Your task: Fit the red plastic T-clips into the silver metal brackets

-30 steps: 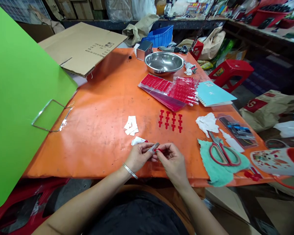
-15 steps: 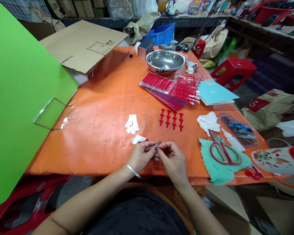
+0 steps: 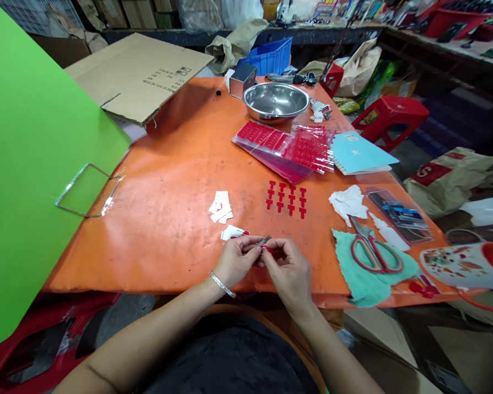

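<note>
Close to the table's near edge, my left hand (image 3: 237, 264) pinches a small flat grey strip (image 3: 264, 241). My right hand (image 3: 291, 276) meets it, thumb and fingertips closed on a small red piece (image 3: 268, 249) against the strip. The fingers partly cover both items. Just beyond my left hand lies a little pile of white cards with red ends (image 3: 232, 232), and farther off a pile of plain white cards (image 3: 221, 208). Several red T-shaped pieces (image 3: 291, 200) lie in rows ahead of my right hand.
Red sticker sheets (image 3: 283, 145), a steel bowl (image 3: 276, 102) and a blue notebook (image 3: 361, 153) lie farther back. Scissors (image 3: 376, 254) rest on a green cloth (image 3: 353, 290) at right, beside a patterned mug (image 3: 456, 267). A cardboard sheet (image 3: 127, 82) and green board (image 3: 45, 164) stand left.
The fingertips have shifted very slightly around the strip and the red piece. Both hands keep their hold, and the things on the table stay where they were.
</note>
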`<move>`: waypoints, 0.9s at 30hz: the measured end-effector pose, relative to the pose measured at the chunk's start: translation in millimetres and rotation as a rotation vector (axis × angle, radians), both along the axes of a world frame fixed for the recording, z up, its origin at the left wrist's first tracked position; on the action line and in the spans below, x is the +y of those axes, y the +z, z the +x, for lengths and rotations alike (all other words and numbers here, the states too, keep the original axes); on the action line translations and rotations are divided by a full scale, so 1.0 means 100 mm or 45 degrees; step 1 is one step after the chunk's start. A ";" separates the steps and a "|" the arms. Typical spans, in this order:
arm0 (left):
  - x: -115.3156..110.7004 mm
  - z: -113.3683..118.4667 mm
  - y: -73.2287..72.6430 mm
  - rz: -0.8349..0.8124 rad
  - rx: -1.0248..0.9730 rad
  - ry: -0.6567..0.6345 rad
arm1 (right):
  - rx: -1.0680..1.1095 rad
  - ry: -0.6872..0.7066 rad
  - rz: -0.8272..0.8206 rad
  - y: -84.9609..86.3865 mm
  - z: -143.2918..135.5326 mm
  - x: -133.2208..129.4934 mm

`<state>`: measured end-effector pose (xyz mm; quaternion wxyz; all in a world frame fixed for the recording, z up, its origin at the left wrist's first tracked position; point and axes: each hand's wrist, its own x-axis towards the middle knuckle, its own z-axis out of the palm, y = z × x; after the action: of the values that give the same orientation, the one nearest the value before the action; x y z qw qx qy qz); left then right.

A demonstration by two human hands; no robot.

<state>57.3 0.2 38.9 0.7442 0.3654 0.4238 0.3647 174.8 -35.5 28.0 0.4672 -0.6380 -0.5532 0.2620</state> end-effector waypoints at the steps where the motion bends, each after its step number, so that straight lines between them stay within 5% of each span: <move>1: 0.00 0.00 0.00 0.018 0.008 0.005 | -0.039 -0.004 0.020 0.00 0.00 -0.01; 9: -0.01 0.02 -0.03 0.103 0.051 0.074 | -0.221 0.062 0.167 0.02 0.00 -0.07; 14: -0.03 0.02 -0.04 0.057 0.005 0.064 | -0.332 -0.073 0.290 0.07 0.03 -0.03; 22: -0.06 -0.01 -0.09 -0.050 0.023 0.096 | -0.060 -0.303 0.127 0.17 0.25 0.09; 27: -0.06 0.01 -0.07 -0.033 -0.016 0.106 | -0.008 -0.115 0.060 0.16 0.25 0.05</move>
<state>57.8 -5.8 31.7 0.7356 0.3356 0.4387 0.3921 199.8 -30.2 43.5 0.4917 -0.6519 -0.5315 0.2256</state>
